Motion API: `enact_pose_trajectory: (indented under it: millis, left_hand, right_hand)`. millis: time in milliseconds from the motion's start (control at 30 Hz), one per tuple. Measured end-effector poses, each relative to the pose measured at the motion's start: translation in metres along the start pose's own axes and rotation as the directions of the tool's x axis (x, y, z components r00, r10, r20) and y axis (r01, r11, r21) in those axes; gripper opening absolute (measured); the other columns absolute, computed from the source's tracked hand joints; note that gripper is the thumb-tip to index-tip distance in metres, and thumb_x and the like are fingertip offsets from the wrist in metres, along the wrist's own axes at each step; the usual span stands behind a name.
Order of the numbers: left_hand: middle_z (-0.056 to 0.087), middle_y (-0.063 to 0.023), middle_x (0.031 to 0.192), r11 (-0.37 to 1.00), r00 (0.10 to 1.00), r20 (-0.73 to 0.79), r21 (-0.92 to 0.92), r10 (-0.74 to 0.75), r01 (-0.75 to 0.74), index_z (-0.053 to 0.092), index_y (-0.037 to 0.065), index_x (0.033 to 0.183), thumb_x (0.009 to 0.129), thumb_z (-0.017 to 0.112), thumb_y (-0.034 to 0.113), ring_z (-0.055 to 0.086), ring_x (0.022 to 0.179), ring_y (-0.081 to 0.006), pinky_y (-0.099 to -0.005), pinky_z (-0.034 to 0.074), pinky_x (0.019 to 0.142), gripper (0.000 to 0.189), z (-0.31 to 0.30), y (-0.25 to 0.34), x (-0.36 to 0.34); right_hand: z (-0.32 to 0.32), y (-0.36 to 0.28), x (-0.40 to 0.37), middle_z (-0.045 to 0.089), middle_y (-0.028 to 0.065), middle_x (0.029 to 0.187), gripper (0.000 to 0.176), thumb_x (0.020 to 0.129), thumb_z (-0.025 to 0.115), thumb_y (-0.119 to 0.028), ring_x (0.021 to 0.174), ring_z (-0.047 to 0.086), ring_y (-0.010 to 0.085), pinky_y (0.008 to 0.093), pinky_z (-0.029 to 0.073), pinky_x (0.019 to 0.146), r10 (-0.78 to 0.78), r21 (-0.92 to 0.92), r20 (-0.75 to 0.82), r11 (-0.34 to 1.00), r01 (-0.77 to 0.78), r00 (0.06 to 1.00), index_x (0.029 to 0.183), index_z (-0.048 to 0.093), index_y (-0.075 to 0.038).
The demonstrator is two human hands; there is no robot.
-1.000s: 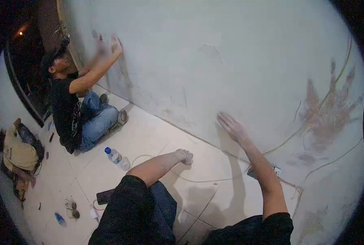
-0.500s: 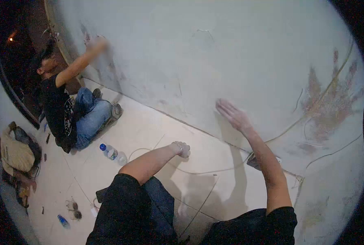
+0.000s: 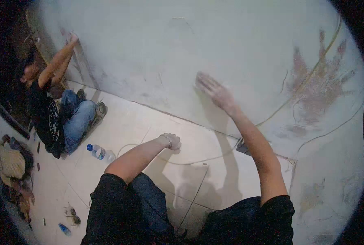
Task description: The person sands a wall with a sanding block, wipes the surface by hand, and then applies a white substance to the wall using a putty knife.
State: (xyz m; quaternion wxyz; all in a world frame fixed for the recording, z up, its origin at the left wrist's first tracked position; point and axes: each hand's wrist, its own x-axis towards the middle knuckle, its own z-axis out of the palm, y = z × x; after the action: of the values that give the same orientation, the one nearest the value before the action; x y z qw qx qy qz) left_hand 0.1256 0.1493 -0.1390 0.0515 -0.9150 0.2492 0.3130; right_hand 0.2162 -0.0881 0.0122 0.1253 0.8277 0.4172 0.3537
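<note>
My right hand [image 3: 215, 93] is held against the pale wall [image 3: 239, 49], its powdery fingers stretched out side by side. Whether anything lies under that palm is hidden. Lower down, my left hand [image 3: 172, 141], dusty and with a bracelet at the wrist, hangs closed over the tiled floor [image 3: 125, 110]. Its fingers are curled in, and I cannot make out what, if anything, is inside them. A thin pale cable [image 3: 186, 164] curves across the tiles below that hand.
A co-worker [image 3: 51, 110] sits at the left, arms raised to the wall. A blue-capped bottle [image 3: 96, 151], glasses [image 3: 72, 216], a blue object [image 3: 64, 229] and a beige bag [image 3: 10, 159] lie on the floor. A hand-shaped reddish patch [image 3: 318, 85] marks the wall at right.
My right hand has moved upward along the wall, still flat. The left stays closed. My view has shifted slightly right, and both of the co-worker's arms now show raised.
</note>
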Motion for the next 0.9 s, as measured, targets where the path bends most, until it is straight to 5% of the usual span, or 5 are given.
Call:
enact_pose_trajectory:
  millis: [200, 300, 633, 767, 900]
  left_hand:
    - [0.06, -0.0147, 0.107, 0.998, 0.998, 0.005, -0.006, -0.055, 0.055, 0.058, 0.007, 0.108, 0.079, 0.053, 0.043, 0.058, 0.099, -0.0309, -0.0428, 0.046, 0.084, 0.045, -0.015, 0.014, -0.012]
    - [0.06, -0.016, 0.106, 0.999, 0.999, -0.023, 0.008, -0.033, 0.033, 0.058, 0.006, 0.107, 0.08, 0.051, 0.041, 0.058, 0.099, -0.0312, -0.0424, 0.047, 0.083, 0.045, -0.007, 0.008, -0.007]
    - [0.061, -0.0139, 0.107, 1.0, 0.993, 0.11, -0.014, 0.029, -0.027, 0.061, 0.01, 0.106, 0.073, 0.055, 0.034, 0.058, 0.098, -0.0309, -0.0413, 0.047, 0.081, 0.041, -0.011, 0.006, -0.005]
    - [0.06, -0.0133, 0.109, 0.999, 0.999, 0.031, -0.034, -0.032, 0.034, 0.061, 0.011, 0.107, 0.073, 0.054, 0.032, 0.058, 0.1, -0.0307, -0.0421, 0.047, 0.082, 0.04, -0.008, 0.009, 0.0]
    - [0.06, -0.0146, 0.11, 0.995, 0.998, -0.003, -0.077, -0.067, 0.067, 0.06, 0.01, 0.108, 0.074, 0.051, 0.031, 0.057, 0.101, -0.0312, -0.0425, 0.046, 0.083, 0.041, -0.003, -0.002, 0.0]
  right_hand:
    - [-0.014, -0.008, -0.007, 0.029, 0.0034, 0.142, 0.052, 0.085, 0.046, -0.01, 0.131, 0.027, 0.0189, 0.032, 0.024, 0.109, 0.096, -0.056, 0.039, 0.994, -0.094, 0.995, 0.134, 0.031, -0.013]
    - [0.056, -0.023, -0.058, 0.029, 0.004, 0.142, 0.05, 0.086, 0.045, -0.011, 0.13, 0.028, 0.0193, 0.0317, 0.025, 0.109, -0.217, 0.189, 0.264, 0.967, 0.17, 0.94, 0.134, 0.032, -0.013]
    - [-0.017, -0.004, 0.0, 0.029, 0.0023, 0.143, 0.06, 0.078, 0.049, -0.004, 0.13, 0.029, 0.0169, 0.0332, 0.028, 0.106, 0.169, -0.05, -0.052, 0.984, -0.172, 0.984, 0.135, 0.033, -0.016]
    - [0.067, -0.009, -0.056, 0.027, 0.0012, 0.144, 0.055, 0.08, 0.046, -0.005, 0.131, 0.026, 0.0166, 0.0341, 0.028, 0.106, -0.173, 0.333, 0.224, 0.939, 0.092, 0.959, 0.133, 0.036, -0.015]
    - [0.036, -0.012, -0.04, 0.028, 0.0047, 0.143, 0.053, 0.08, 0.045, -0.003, 0.131, 0.028, 0.02, 0.0355, 0.027, 0.107, -0.182, 0.239, 0.125, 0.96, 0.149, 0.975, 0.131, 0.038, -0.011]
